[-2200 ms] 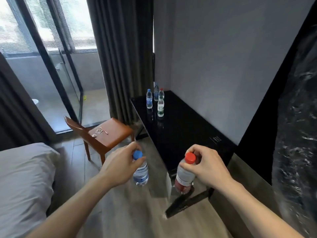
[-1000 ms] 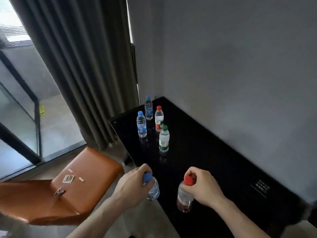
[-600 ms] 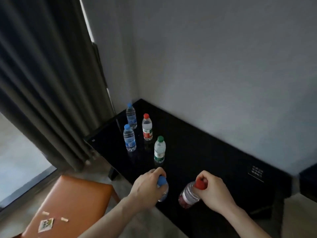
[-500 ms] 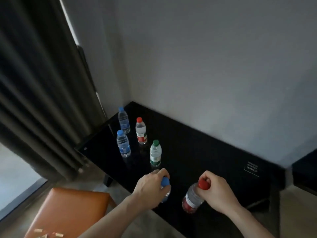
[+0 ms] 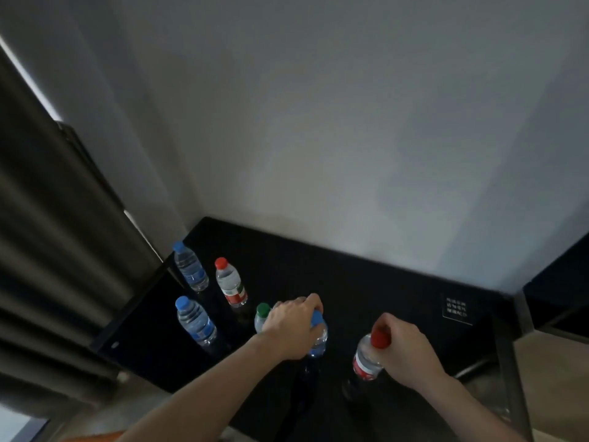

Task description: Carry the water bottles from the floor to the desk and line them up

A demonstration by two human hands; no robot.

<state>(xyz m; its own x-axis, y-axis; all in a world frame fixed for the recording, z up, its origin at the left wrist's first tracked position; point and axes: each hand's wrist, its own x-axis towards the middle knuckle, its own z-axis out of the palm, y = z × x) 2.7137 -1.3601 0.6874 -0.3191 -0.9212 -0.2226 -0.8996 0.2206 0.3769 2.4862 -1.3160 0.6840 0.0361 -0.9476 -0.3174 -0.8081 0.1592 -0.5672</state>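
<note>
Here, two water bottles hang over a black desk (image 5: 366, 288), each gripped by its neck.

The left hand (image 5: 291, 330) is clenched around a blue-capped bottle (image 5: 318, 338); the right hand (image 5: 403, 350) is clenched around a red-capped bottle (image 5: 366, 358), tilted, label downward. Whether either base touches the desk cannot be told. Four more bottles stand upright on the desk's left end: a green-capped one (image 5: 262, 315) just beside the left hand, a red-capped one (image 5: 230, 283) behind it, and two blue-capped ones (image 5: 195, 320) (image 5: 189, 266) nearest the curtain (image 5: 57, 266). A grey wall (image 5: 350, 122) rises behind the desk.
</note>
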